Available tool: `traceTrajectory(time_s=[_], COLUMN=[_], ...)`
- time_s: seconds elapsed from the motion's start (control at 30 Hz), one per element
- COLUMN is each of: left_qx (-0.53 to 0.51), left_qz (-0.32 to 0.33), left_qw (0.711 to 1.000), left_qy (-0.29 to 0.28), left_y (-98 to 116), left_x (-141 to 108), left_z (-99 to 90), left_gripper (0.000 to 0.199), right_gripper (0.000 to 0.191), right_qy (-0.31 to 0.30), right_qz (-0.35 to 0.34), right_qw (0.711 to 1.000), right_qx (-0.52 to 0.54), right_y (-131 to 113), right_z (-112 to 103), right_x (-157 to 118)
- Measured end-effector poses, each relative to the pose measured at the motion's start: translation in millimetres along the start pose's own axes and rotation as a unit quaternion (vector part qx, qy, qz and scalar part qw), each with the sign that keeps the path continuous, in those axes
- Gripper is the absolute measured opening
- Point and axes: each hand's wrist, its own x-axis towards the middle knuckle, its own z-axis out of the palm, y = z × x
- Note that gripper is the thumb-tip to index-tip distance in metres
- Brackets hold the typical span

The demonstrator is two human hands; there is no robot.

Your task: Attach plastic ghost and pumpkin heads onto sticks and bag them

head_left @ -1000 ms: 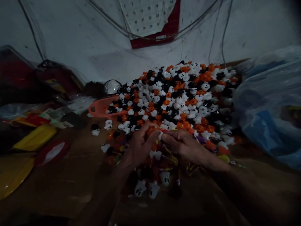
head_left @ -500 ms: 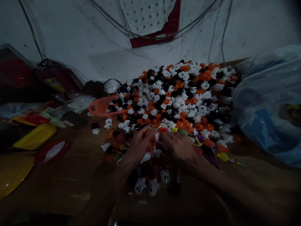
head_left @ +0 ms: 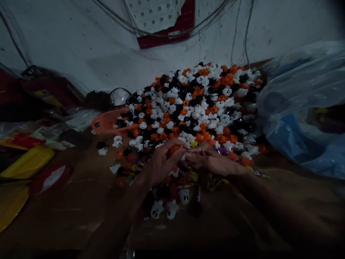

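Observation:
My left hand [head_left: 161, 160] is closed at the near edge of a pile of small plastic figures [head_left: 199, 108], its thumb and forefinger curled together. A small white piece [head_left: 184, 157] shows at the left thumb tip. Beside it, my right hand [head_left: 212, 160] is closed too, fingertips meeting the left ones; what they grip is hidden. Orange shows behind the left thumb, held or lying there, I cannot tell. Several white ghost figures [head_left: 171, 209] lie below the hands, among dark and coloured pieces. A thin multicoloured stick [head_left: 260, 174] lies right of my right hand.
An orange scoop [head_left: 104, 120] lies at the pile's left edge. Further left are a yellow tray [head_left: 28, 162], a red dish [head_left: 40, 185] and plastic wrapping. A large clear bag [head_left: 302, 104] with blue inside stands at right. A calendar [head_left: 167, 32] hangs on the wall behind.
The whole view has shifted, so things appear further left and slightly higher. My right hand has turned, its fingers now drawn in against the left thumb.

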Motion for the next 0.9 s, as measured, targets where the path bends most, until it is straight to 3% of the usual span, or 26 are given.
traceTrajectory(time_s=[0.07,0.13,0.2,0.23,0.3,0.37,0.4,0.5,0.57,0.73,0.8,0.9], left_qx=[-0.01,-0.022,-0.058,-0.085,-0.143,-0.184,-0.195,-0.215,-0.212,-0.146,-0.114,-0.073], left_qz=[0.008,0.016,0.011,-0.001,-0.041,-0.095,-0.119,-0.162,-0.163,-0.133,-0.108,-0.092], left_qw=[0.999,0.997,0.993,0.991,0.986,0.977,0.973,0.963,0.964,0.98,0.986,0.99], left_qy=[-0.032,-0.07,-0.1,-0.102,-0.082,-0.051,-0.04,-0.012,0.0,0.028,0.06,0.078], left_y=[0,-1,-2,-4,-7,-11,-13,-17,-16,-10,-9,-9], left_x=[3,7,11,13,14,14,12,7,5,2,2,1], left_z=[-0.6,-2.3,-3.7,-3.8,-2.8,-0.8,0.3,3.7,6.3,12.4,12.2,5.8], left_gripper=[0.026,0.025,0.025,0.027,0.03,0.037,0.041,0.048,0.047,0.041,0.036,0.032], right_gripper=[0.034,0.029,0.025,0.026,0.033,0.038,0.036,0.033,0.04,0.024,0.022,0.02], right_qy=[-0.022,-0.085,-0.141,-0.146,-0.101,0.011,0.084,0.251,0.284,0.328,0.342,0.309], right_qz=[0.071,0.136,0.17,0.174,0.153,0.078,0.026,-0.093,-0.132,-0.229,-0.243,-0.235], right_qw=[0.99,0.956,0.925,0.926,0.962,0.997,0.989,0.897,0.867,0.846,0.848,0.873], right_qx=[0.124,0.248,0.309,0.301,0.201,0.0,-0.116,-0.351,-0.388,-0.352,-0.323,-0.297], right_y=[7,12,12,11,5,1,1,10,21,35,35,34], right_z=[-4,-8,-11,-12,-11,-5,-1,15,25,36,33,24], right_x=[0,1,1,1,-1,-6,-9,-13,-12,-4,-2,-1])
